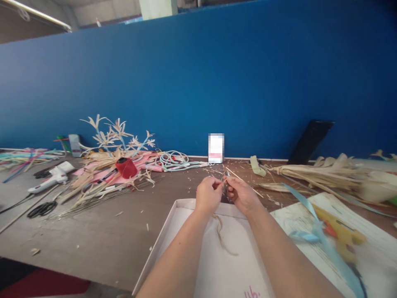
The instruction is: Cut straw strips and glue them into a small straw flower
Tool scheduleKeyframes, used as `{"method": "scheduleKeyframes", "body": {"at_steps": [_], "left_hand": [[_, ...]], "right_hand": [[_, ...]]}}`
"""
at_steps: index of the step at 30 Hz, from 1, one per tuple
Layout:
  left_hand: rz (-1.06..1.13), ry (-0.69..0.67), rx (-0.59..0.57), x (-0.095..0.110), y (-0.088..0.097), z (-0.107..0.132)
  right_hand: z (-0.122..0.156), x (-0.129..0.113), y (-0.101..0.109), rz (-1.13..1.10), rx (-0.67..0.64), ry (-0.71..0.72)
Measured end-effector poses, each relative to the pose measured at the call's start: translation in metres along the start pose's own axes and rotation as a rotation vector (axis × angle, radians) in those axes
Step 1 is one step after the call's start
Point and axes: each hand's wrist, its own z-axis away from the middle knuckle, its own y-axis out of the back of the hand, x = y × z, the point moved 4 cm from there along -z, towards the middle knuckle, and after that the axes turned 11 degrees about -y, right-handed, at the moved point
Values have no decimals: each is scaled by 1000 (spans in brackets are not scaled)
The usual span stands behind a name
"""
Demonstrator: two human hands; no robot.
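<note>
My left hand (209, 193) and my right hand (242, 194) meet just above the far edge of a shallow white box (231, 269). Both are closed, thumbs and fingertips pinched close together. Something thin and small shows between the fingertips, with a grey glint by the right fingers, but its kind cannot be made out. Below the left hand, a curled tan strip (221, 236) shows against the inside of the box; whether it hangs from the fingers is unclear. Small straw-coloured scraps lie around the hands.
Left are black-handled scissors (42, 209), a white glue gun (51, 182), a red thread spool (126, 167) and dried-husk flowers (119, 134). A blurred lit screen (216, 148) stands ahead. Right are a husk bundle (313, 171), blue ribbon (319, 227) and a yellow glue gun (344, 238).
</note>
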Motion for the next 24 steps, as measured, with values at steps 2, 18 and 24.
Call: {"method": "scheduleKeyframes", "body": {"at_steps": [2, 18, 24], "left_hand": [[-1, 0, -1, 0, 0, 0], [-24, -27, -14, -2, -1, 0], [-48, -58, -18, -1, 0, 0]], "right_hand": [[0, 0, -1, 0, -3, -2], [2, -1, -1, 27, 24, -3], [2, -1, -1, 44, 33, 3]]}}
